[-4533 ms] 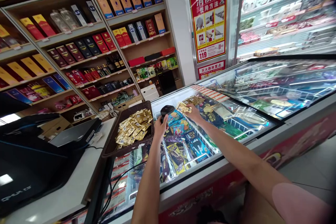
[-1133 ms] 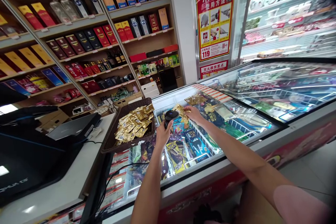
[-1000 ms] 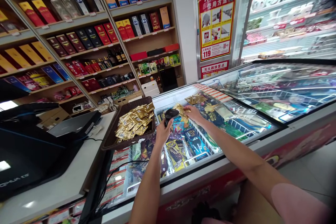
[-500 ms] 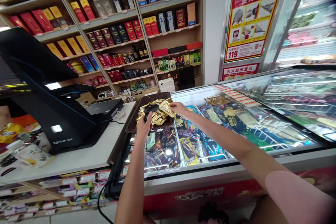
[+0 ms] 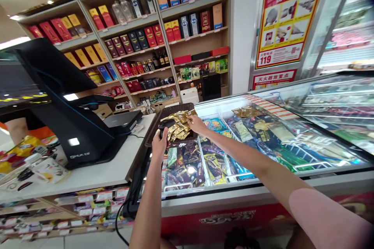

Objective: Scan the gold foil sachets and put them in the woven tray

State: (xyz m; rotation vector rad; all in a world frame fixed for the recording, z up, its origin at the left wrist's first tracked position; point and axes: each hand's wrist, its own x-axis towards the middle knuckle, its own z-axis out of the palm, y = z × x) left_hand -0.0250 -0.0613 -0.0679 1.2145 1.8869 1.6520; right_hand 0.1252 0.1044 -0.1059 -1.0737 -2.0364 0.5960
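My left hand [image 5: 160, 144] is shut around the grip of a black corded handheld barcode scanner [image 5: 165, 123], whose head sits over the near part of the tray. My right hand [image 5: 197, 124] reaches across to the right edge of a pile of small gold foil sachets [image 5: 178, 124]. Its fingertips touch the sachets, but I cannot tell if they grip one. The pile lies in a brown woven tray [image 5: 175, 106] resting on the counter's end, beside the freezer.
A glass-topped chest freezer [image 5: 263, 198] full of wrapped ice creams runs along the right. On the white counter [image 5: 117, 173] stands a black POS terminal [image 5: 67, 105], with snack bags at far left. Shelves of boxed liquor [image 5: 137, 39] stand behind.
My right hand has moved left from above the freezer to the tray's pile. The scanner has moved left over the tray, and the view has turned left.
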